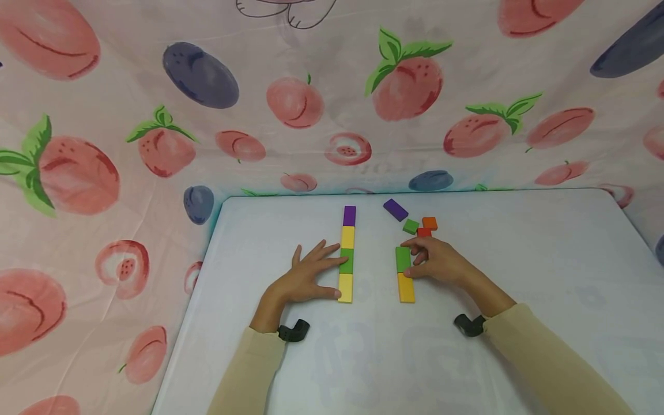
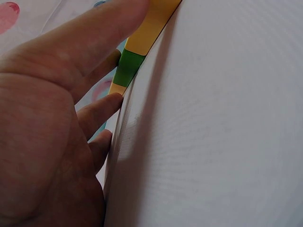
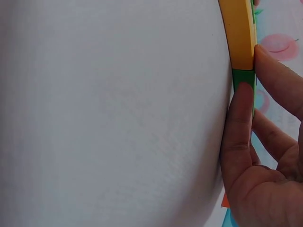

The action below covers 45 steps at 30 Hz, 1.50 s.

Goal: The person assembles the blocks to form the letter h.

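In the head view, a straight row of blocks runs away from me: a purple block [image 1: 350, 216] at the far end, a yellow block [image 1: 348, 237], a green block [image 1: 349, 268] and a pale yellow block [image 1: 346, 288] nearest. My left hand [image 1: 303, 279] has its fingers spread beside this row, index finger on the green block and thumb at the pale yellow one. To the right, an orange-yellow block [image 1: 407, 290] lies end to end with another green block [image 1: 402, 258]. My right hand [image 1: 441, 259] pinches that green block between thumb and fingers.
Beyond my right hand lie a loose purple block [image 1: 396, 210], a small green block [image 1: 411, 226], an orange block [image 1: 429, 223] and a red block [image 1: 423, 232], partly covered by the hand. The white tabletop [image 1: 363, 357] meets a fruit-print cloth [image 1: 311, 138] at its back edge.
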Motion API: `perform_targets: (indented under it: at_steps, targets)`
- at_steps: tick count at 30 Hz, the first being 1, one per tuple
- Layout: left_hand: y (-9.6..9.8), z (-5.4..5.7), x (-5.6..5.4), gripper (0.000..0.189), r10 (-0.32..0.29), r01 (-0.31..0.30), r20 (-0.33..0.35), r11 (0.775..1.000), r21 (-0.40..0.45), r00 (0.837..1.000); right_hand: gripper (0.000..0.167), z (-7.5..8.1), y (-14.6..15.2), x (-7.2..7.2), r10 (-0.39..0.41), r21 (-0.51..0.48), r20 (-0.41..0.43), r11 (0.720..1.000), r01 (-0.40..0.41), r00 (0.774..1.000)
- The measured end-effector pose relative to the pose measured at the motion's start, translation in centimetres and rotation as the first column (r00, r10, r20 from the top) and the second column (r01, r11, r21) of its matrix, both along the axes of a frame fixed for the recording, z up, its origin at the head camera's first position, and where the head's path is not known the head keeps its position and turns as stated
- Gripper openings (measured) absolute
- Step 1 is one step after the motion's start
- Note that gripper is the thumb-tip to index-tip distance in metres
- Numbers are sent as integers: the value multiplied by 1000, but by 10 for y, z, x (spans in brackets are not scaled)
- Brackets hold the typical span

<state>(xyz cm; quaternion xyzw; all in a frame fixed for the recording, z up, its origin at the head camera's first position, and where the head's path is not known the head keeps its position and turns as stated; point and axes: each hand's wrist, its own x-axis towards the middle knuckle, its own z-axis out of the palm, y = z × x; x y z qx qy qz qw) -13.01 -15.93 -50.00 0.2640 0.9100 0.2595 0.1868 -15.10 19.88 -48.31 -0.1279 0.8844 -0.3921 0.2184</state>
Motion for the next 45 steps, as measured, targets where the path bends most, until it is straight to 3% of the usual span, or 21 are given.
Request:
perform_targets:
  at_steps: [45]
  targets:
    - [-1, 0, 0, 80, -7, 7, -9, 1000, 14, 1000, 65, -3, 0, 1, 0, 7, 0, 1000, 0, 1000]
